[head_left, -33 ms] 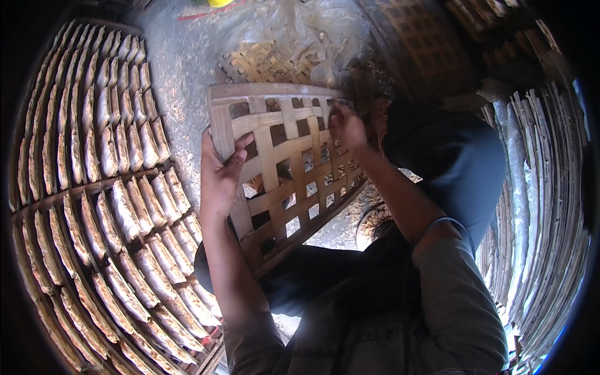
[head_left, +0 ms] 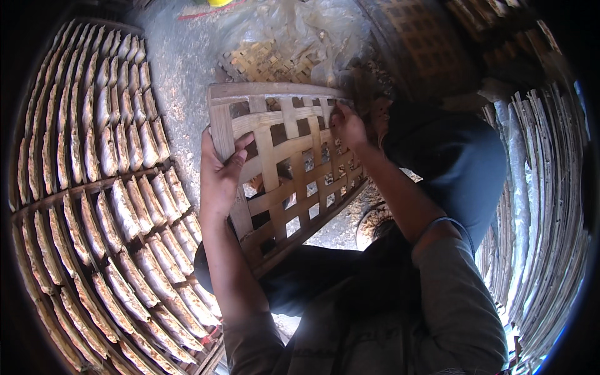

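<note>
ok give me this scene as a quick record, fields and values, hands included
held: frame of woven flat slats, tilted
left hand: grip on the frame's left rail, thumb on the near face
right hand: at the frame's upper right, fingertips at the weave, exact grip unclear
left side: rows of pale strips
right side: long thin grey pieces side by side, material unclear
floor beyond: crumpled clear plastic, woven mat
top edge: yellow thing, cut off
</note>
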